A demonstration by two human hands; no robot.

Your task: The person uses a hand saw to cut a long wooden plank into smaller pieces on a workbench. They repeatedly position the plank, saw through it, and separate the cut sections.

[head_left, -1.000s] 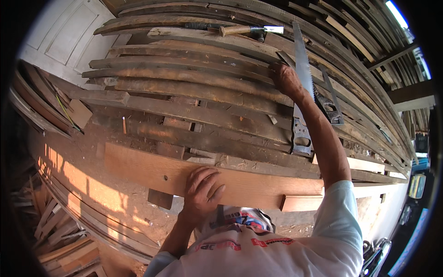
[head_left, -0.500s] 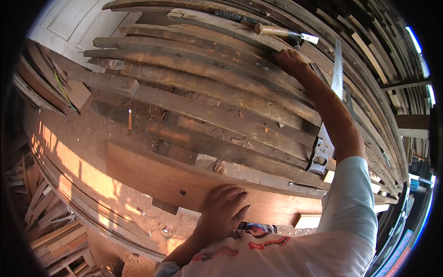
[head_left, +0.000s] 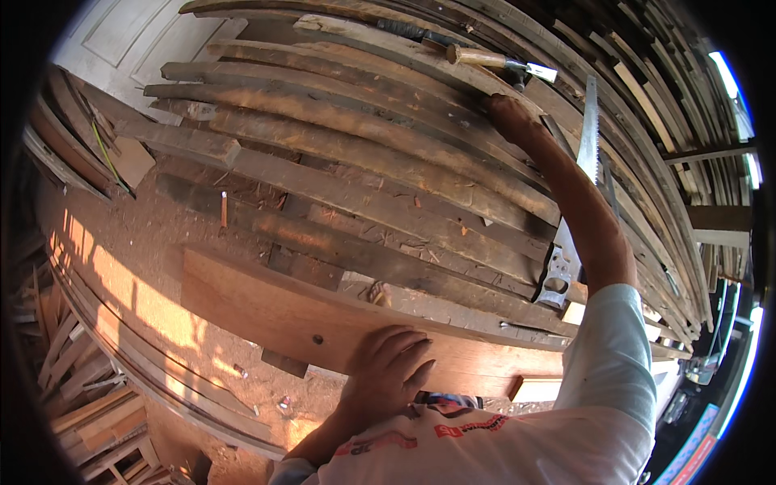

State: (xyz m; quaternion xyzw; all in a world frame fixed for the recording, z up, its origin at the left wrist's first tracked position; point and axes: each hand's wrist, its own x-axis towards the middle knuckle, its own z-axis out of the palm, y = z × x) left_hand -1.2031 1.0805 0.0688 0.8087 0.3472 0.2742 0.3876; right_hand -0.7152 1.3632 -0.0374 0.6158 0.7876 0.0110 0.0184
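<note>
Left hand lies flat, fingers spread, on the reddish plank; right hand reaches toward the hammer, its grip hard to tell.

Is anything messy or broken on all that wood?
Nothing looks broken. Small wood scraps and chips litter the dusty ground, and a short reddish pencil-like stick lies loose between the weathered brown planks.

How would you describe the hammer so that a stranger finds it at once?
Look at the stack of dark weathered planks. Near its far top edge, just beyond the right hand, lies the hammer. Its pale wooden handle and dark metal head set it apart from the toothed handsaw nearby.
</note>
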